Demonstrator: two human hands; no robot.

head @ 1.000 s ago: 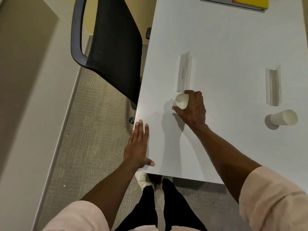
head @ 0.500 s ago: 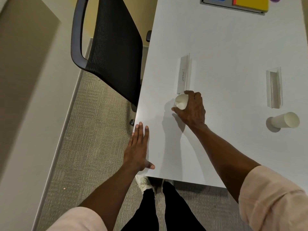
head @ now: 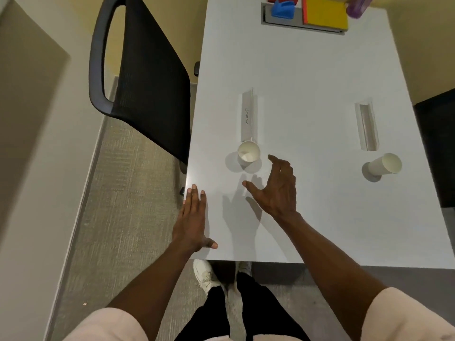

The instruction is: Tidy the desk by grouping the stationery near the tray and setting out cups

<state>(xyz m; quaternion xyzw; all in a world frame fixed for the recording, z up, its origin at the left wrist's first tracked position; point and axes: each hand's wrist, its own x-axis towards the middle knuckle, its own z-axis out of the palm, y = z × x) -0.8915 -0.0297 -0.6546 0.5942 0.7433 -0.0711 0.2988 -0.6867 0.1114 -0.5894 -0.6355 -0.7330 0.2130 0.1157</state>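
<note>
Standing by the black mesh chair on the left, I see the left hand lying flat with straight fingers on the edge of the white desk, then a paper cup upright just beside a folded name card, with the right hand spread and empty near it. A careless sweep of those fingers could, I think, topple so light a cup. Further right a second cup stands near another folded card; the tray sits at the far end, carpet beneath.

even overhead light casts soft shadows on the desk; wide-angle bending at edges, slightly soft focus.
</note>
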